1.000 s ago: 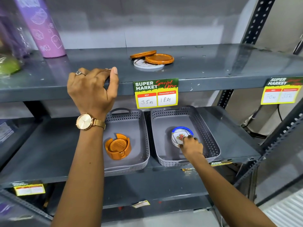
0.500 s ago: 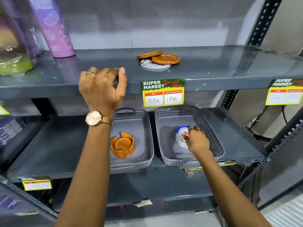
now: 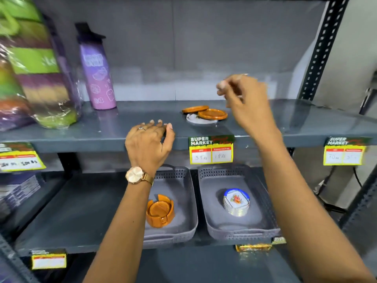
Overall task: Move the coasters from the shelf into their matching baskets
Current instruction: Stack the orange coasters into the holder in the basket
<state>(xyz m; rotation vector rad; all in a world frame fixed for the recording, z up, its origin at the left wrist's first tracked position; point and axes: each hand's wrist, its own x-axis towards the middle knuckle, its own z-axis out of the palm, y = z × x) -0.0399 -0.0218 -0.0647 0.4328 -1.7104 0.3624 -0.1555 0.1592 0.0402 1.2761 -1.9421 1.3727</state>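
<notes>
— Coasters first: where are they?

— Three on the upper shelf (image 3: 306,123): two wooden coasters (image 3: 212,114), one leaning on the other, both partly on top of a white coaster (image 3: 195,120). More are below. The left basket (image 3: 183,201) has a wooden holder (image 3: 160,211) with coasters in it, and the right basket (image 3: 265,211) has a stack of white coasters (image 3: 236,202) with a blue rim and a red picture on top. The baskets stand side by side on the lower shelf (image 3: 71,211).

— Left hand?

— The left hand (image 3: 149,144) rests on the front edge of the upper shelf, fingers curled loosely over it, nothing held. It has a ring and a watch (image 3: 135,175).

— Right hand?

— The right hand (image 3: 246,103) is up in the air just right of the three coasters, above them, touching none. It is blurred; the fingers look bent and close together, and I see nothing in them.

— Anything else up there?

— A purple bottle (image 3: 97,72) at the left, beside wrapped goods (image 3: 30,68) in green and purple. Price tags (image 3: 211,150) hang on the shelf edge.
</notes>
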